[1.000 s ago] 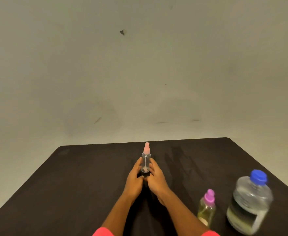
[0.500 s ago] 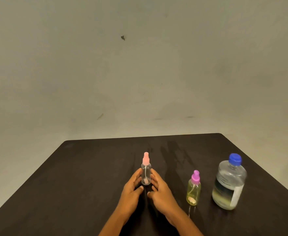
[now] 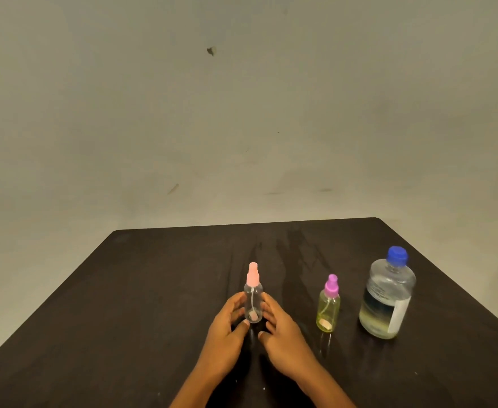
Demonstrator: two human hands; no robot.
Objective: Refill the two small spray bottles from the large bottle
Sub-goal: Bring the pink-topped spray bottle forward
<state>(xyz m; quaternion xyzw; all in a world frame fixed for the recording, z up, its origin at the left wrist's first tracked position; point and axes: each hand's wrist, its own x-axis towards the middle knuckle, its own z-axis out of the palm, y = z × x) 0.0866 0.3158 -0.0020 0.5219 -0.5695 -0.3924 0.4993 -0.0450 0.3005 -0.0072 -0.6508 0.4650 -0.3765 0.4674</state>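
Centre of the table, the clear spray bottle (image 3: 253,304) stands upright with its pale pink spray top (image 3: 253,275) on. Inside, a thin dip tube runs down to the base, and the body looks close to dry.

The left hand (image 3: 227,334) sits just to the bottle's left, fingers loosely extended along its side and the thumb tip down by the base. The right hand (image 3: 283,334) mirrors it on the other side, fingers relaxed and reaching past the bottle's lower half. Neither hand is clenched or wrapped around it. They flank it very closely, and I cannot tell whether the fingertips actually touch the plastic. Both forearms come in from the bottom edge, low over the tabletop.

Off to the right, clear of the hands, stands the second small spray bottle (image 3: 328,312), yellowish and see-through, upright, with a purple spray top (image 3: 331,285).

Further right again, just beside it, is the large bottle (image 3: 387,301), upright with its blue cap (image 3: 397,255) on. Pale liquid fills its lower part, and a white label (image 3: 399,316) runs down the right side.

All three stand on the dark table (image 3: 153,290), with a plain, scuffed wall (image 3: 241,113) behind it.
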